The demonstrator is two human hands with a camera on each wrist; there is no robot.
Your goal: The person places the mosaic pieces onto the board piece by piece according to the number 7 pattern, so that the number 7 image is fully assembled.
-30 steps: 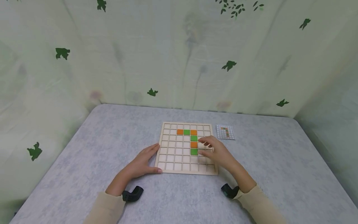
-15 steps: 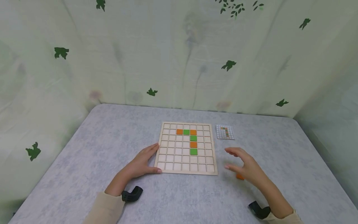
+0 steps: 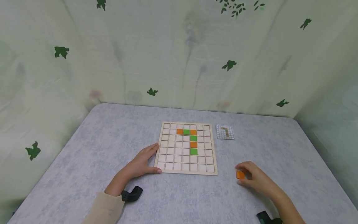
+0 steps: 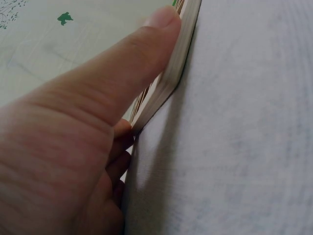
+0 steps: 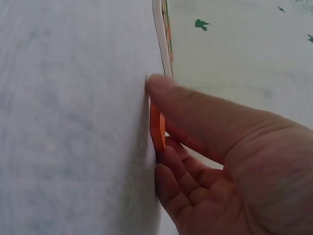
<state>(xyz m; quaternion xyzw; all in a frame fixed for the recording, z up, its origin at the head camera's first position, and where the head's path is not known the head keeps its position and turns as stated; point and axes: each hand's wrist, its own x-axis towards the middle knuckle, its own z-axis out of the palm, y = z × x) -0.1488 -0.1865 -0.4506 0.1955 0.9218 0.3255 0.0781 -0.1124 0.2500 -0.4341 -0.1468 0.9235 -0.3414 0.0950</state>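
A wooden grid board [image 3: 201,160] lies on the table, with orange [image 3: 193,144] and green tiles [image 3: 193,151] set in a bent line of its cells. At its near left corner rests my left hand [image 3: 141,163], the fingers straight along the left edge and the thumb on the near edge. In the left wrist view the thumb [image 4: 142,58] lies over the board's rim. Right of the board, my right hand [image 3: 257,177] holds a loose orange square tile [image 3: 240,175] by its edges between thumb and fingers. The right wrist view shows this tile [image 5: 156,125] at the table surface.
A small printed card [image 3: 225,132] with a coloured grid pattern lies beyond the right hand, beside the board's far right corner. The grey table [image 3: 126,124] ends at a pale curtain [image 3: 167,56] with leaf shapes. Black devices [image 3: 132,193] sit at both wrists.
My right hand has left the board, moved right and toward me, and closed its fingers on the loose orange tile. The left hand and the board stay put.
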